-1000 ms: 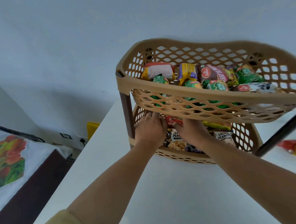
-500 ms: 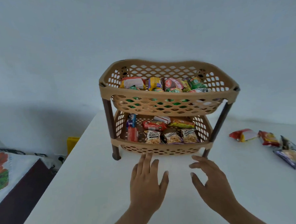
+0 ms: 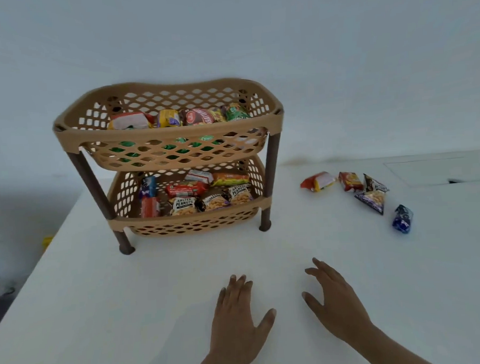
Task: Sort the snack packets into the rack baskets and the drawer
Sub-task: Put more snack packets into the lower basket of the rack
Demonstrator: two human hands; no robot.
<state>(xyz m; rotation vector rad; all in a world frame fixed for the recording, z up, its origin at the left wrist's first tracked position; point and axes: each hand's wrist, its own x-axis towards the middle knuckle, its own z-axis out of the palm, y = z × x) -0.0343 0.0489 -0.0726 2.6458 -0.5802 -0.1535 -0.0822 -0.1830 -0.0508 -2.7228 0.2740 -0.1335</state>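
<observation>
At the left of the white counter (image 3: 101, 314) we see the rack (image 3: 271, 163) standing on dark brown legs, its two tan baskets one above the other. The upper basket (image 3: 169, 135) holds a row of packets along its far side, from a white and red packet (image 3: 130, 121) at the left to a green packet (image 3: 236, 112) at the right. The lower basket (image 3: 190, 218) holds more, with a red biscuit packet (image 3: 186, 189) in the middle and three salted peanuts packets (image 3: 185, 205) along its near wall. Nearer to us, well apart from the rack, the left hand (image 3: 236, 318) is palm down over the counter, its fingers (image 3: 240, 286) straight and close together, holding nothing. Beside it the right hand (image 3: 337, 307) is also palm down, its fingers (image 3: 325, 269) spread and slightly bent, holding nothing. Farther right and beyond that hand, five loose packets lie on the counter, all well apart from both hands: a red and yellow packet (image 3: 318, 181), a red snack packet (image 3: 350, 181), two peanut packets (image 3: 372, 200) touching each other, and a blue packet (image 3: 402, 219) nearest us.
</observation>
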